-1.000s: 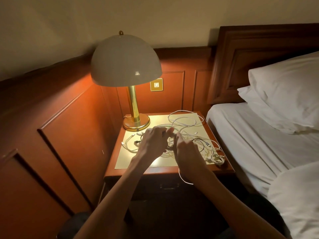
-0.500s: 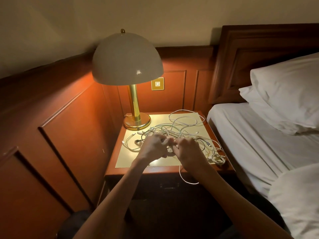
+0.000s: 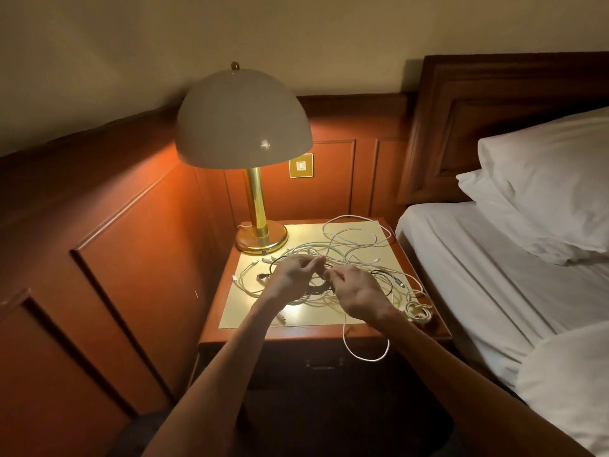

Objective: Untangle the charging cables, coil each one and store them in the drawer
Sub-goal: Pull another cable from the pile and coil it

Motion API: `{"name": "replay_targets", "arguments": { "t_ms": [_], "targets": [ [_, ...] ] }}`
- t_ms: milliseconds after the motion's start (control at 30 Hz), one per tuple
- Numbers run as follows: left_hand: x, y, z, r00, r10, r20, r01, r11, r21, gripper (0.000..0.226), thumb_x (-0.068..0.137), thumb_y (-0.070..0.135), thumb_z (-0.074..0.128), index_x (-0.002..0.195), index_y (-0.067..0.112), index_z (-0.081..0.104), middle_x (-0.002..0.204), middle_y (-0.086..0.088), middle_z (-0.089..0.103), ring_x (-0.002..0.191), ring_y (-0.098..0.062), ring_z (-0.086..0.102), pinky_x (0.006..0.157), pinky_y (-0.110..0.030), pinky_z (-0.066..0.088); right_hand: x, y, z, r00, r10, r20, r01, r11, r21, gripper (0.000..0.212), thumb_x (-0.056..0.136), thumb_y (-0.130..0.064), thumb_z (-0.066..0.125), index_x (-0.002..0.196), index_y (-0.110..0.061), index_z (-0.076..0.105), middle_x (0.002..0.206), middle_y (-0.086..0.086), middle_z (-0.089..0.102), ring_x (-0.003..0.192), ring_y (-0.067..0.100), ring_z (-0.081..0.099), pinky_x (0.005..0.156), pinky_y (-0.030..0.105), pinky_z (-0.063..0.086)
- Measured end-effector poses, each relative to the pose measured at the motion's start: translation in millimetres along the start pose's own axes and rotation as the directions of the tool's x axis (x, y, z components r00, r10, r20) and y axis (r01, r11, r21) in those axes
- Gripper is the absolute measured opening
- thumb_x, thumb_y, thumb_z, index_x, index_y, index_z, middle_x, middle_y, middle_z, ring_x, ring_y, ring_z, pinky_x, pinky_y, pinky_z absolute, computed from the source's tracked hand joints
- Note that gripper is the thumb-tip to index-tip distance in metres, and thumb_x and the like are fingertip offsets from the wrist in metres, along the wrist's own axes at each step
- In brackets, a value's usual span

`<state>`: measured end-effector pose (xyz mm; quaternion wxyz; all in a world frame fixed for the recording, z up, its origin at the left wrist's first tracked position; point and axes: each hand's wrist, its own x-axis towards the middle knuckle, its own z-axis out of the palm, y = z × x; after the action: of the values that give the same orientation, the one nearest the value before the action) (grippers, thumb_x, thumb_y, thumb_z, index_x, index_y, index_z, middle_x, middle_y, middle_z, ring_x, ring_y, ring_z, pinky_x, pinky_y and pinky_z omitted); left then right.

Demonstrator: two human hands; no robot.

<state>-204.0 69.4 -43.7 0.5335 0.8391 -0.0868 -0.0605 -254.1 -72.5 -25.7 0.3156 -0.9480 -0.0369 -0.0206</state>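
While both hands work at its middle, the tangle of charging cables (image 3: 349,245) sprawls across the nightstand (image 3: 230,331).
From the head view, the tangle's long axis runs left to right across the tabletop, from near the lamp (image 3: 260,239) base to the edge by the bed (image 3: 478,291). One white loop (image 3: 365,357) hangs off the front edge towards the person, over the closed drawer (image 3: 324,367). A small white coil (image 3: 418,311) lies at the front right corner. The left hand (image 3: 293,278) pinches strands with bent fingers. The right hand (image 3: 359,295), fingers curled, pinches strands just beside it. A black cable (image 3: 316,288) curves between them.
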Motion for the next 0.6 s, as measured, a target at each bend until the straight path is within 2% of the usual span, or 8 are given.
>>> {"name": "replay_targets", "arguments": {
  "t_ms": [67,133,233,300,367,433,500,600],
  "targets": [
    [3.6,-10.0,1.3,0.999,0.011,0.030,-0.008,0.995,-0.098,0.049,0.074,0.069,0.066,0.085,0.022,0.077,0.094,-0.003,0.073,0.102,-0.033,0.067,0.093,-0.053,0.053,-5.1,8.0,0.2,0.998,0.031,0.060,-0.040,0.987,0.155,0.036,0.106,-0.035,0.039,0.093,-0.013,0.065,0.087,0.003,0.065,0.081,0.023,0.059,0.073,0.040,0.048],
    [2.0,-7.0,3.4,0.998,0.054,0.021,-0.051,0.991,-0.127,0.049,0.079,0.064,0.067,0.089,0.018,0.077,0.095,-0.003,0.073,0.102,-0.032,0.068,0.090,-0.051,0.055,-8.9,11.2,0.3,0.994,0.068,0.090,-0.096,0.930,0.355,0.036,0.107,-0.032,0.041,0.084,-0.012,0.060,0.071,-0.001,0.054,0.064,0.015,0.046,0.059,0.034,0.038],
    [-1.4,0.4,2.7,0.995,0.095,0.024,-0.089,0.980,-0.178,0.036,0.091,0.043,0.063,0.082,0.011,0.076,0.076,0.004,0.072,0.076,-0.013,0.068,0.062,-0.025,0.055,-11.6,9.3,-3.1,0.976,0.144,0.166,-0.216,0.776,0.593,0.034,0.107,-0.030,0.040,0.083,-0.011,0.055,0.062,-0.003,0.040,0.051,0.008,0.031,0.046,0.027,0.025],
    [-3.3,5.8,1.4,0.997,0.069,0.045,-0.064,0.991,-0.114,0.033,0.094,0.039,0.061,0.084,0.012,0.077,0.068,0.010,0.070,0.063,-0.007,0.062,0.053,-0.020,0.047,-13.5,10.8,-4.9,0.957,0.161,0.242,-0.281,0.724,0.629,0.037,0.108,-0.032,0.038,0.079,-0.014,0.052,0.060,-0.003,0.038,0.046,0.006,0.030,0.044,0.026,0.023],
    [-1.7,2.0,3.7,0.998,0.045,0.053,-0.047,0.998,0.034,0.033,0.094,0.043,0.060,0.081,0.019,0.079,0.070,0.010,0.071,0.063,-0.011,0.063,0.055,-0.029,0.050,-16.3,11.0,-3.2,0.959,0.170,0.225,-0.258,0.854,0.453,0.040,0.107,-0.034,0.035,0.079,-0.014,0.054,0.065,0.000,0.046,0.051,0.011,0.040,0.046,0.027,0.031],
    [-1.7,2.5,8.5,0.999,0.031,0.042,-0.037,0.988,0.148,0.035,0.095,0.044,0.059,0.078,0.020,0.078,0.072,0.004,0.072,0.064,-0.015,0.064,0.058,-0.028,0.051,-18.6,11.6,4.2,0.986,0.148,0.079,-0.153,0.986,0.067,0.040,0.106,-0.037,0.033,0.088,-0.013,0.059,0.080,0.007,0.059,0.071,0.021,0.055,0.060,0.033,0.041],
    [2.2,6.2,12.5,1.000,0.024,0.011,-0.026,0.978,0.208,0.039,0.096,0.046,0.058,0.074,0.019,0.076,0.073,-0.002,0.073,0.066,-0.019,0.069,0.063,-0.033,0.058,-20.3,8.9,12.8,0.991,0.109,-0.073,-0.118,0.983,-0.137,0.039,0.105,-0.040,0.031,0.102,-0.013,0.060,0.096,0.009,0.066,0.084,0.026,0.058,0.069,0.035,0.042],
    [6.0,16.5,12.1,0.998,0.057,-0.012,-0.048,0.924,0.380,0.043,0.097,0.043,0.057,0.064,0.016,0.067,0.069,-0.002,0.070,0.064,-0.018,0.067,0.060,-0.027,0.052,-15.5,3.7,15.2,0.992,0.110,-0.062,-0.121,0.969,-0.217,0.035,0.105,-0.035,0.033,0.111,-0.011,0.058,0.103,0.012,0.067,0.090,0.029,0.060,0.070,0.035,0.042]
  ]
}}
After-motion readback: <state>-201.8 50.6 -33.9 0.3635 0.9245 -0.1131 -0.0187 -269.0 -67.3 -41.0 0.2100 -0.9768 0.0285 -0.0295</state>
